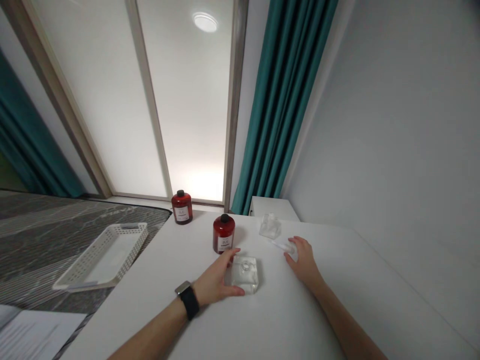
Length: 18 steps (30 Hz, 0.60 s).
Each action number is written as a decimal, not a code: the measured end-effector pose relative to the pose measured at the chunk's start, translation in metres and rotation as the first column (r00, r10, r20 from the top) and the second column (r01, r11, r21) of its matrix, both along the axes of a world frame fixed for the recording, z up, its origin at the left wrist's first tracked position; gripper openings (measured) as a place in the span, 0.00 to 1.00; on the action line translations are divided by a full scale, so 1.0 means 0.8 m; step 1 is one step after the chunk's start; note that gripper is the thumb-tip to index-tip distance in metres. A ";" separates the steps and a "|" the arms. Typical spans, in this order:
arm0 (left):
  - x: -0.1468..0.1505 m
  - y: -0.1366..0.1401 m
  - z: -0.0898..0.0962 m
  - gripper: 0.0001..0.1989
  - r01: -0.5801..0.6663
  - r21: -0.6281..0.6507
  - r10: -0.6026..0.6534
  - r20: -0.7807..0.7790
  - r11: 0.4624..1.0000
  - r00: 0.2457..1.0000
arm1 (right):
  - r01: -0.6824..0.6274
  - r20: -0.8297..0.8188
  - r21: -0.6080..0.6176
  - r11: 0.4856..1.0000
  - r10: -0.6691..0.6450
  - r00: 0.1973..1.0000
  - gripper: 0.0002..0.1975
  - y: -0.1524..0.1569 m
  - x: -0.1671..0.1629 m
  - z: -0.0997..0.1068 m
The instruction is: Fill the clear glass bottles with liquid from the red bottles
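Note:
My left hand (217, 281), with a watch on its wrist, spans the left side of a clear square glass bottle (245, 274) standing on the white table. Its thumb is at the near edge, its fingers at the far edge. A round opening shows on the bottle's top. Farther right, my right hand (304, 261) has thumb and fingers around a small clear piece with a thin whitish tube (282, 245) pointing left; its exact kind is unclear. Behind the left fingers stands a red bottle (224, 233) with a black cap and white label.
Another red bottle (182, 208) stands near the table's far left corner. A second clear faceted glass object (270, 226) sits beyond my right hand. Left of the white table (168, 270) are a white perforated basket (129, 260) and printed paper (37, 332). A wall rises at right.

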<state>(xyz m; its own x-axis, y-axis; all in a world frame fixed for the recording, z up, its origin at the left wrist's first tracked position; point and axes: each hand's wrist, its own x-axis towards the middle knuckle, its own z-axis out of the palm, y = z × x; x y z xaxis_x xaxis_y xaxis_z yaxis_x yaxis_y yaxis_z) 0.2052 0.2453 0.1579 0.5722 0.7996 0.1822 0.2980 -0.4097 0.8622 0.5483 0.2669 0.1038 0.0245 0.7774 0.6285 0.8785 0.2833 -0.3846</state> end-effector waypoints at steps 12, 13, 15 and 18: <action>-0.011 0.035 0.011 0.31 -0.608 0.319 0.495 0.370 0.728 0.786 | -0.193 -0.035 0.001 0.981 0.193 0.981 0.09 -0.019 -0.091 0.087; -0.010 0.044 0.006 0.37 -0.587 0.280 0.493 0.339 0.760 0.801 | -0.250 -0.033 -0.028 0.968 0.249 0.968 0.09 -0.016 -0.109 0.098; -0.008 0.058 -0.006 0.44 -0.564 0.169 0.492 0.332 0.808 0.805 | -0.343 -0.028 -0.078 0.936 0.342 0.939 0.09 -0.007 -0.146 0.122; -0.008 0.068 -0.019 0.46 -0.510 0.043 0.457 0.386 0.859 0.802 | -0.425 -0.023 -0.132 0.895 0.426 0.904 0.10 0.016 -0.196 0.158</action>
<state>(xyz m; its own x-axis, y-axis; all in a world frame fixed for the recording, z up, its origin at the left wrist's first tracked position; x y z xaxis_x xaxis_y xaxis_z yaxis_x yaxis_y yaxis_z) 0.1986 0.2994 0.1429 -0.0057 0.9062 0.4227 0.1787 -0.4150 0.8921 0.3916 0.2793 0.2302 -0.3307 0.7880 0.5194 0.6879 0.5780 -0.4389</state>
